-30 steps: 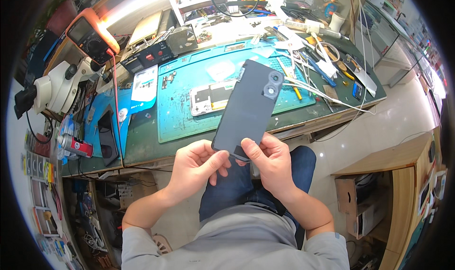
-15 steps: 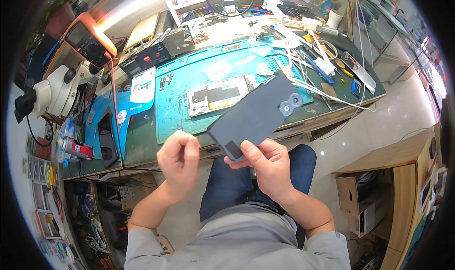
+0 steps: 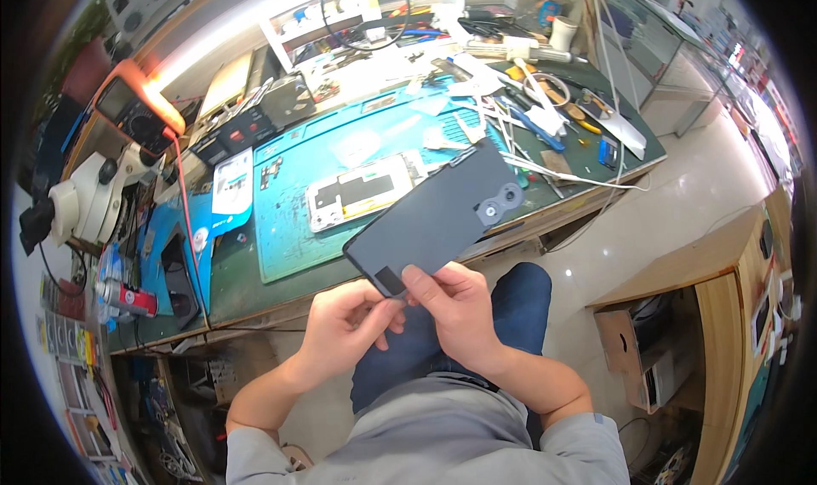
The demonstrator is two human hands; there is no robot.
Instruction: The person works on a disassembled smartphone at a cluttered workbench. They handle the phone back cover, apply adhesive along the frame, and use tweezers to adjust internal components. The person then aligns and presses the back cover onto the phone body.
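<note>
A dark grey phone back cover (image 3: 430, 221) with a round-lens camera block is tilted above the bench's front edge. My right hand (image 3: 455, 310) grips it at its lower end, the thumb on top beside a small black rectangle. Just below that end, my left hand (image 3: 345, 328) is closed with thumb and fingers together; what it pinches, if anything, is hidden. Beyond the cover, an opened phone (image 3: 362, 191) with a pale frame and a black battery lies on the blue-green repair mat (image 3: 285, 251).
A dark phone (image 3: 179, 281) and a red spray can (image 3: 128, 298) are at the left. An orange multimeter (image 3: 136, 111) and a white microscope (image 3: 81, 200) stand behind them. Pliers (image 3: 536, 128) and white cables crowd the right. My legs (image 3: 523, 302) are under the bench edge.
My left hand has moved right and up to the cover's lower end. The view has shifted, so the bench sits further left in the picture. The right hand keeps its grip.
</note>
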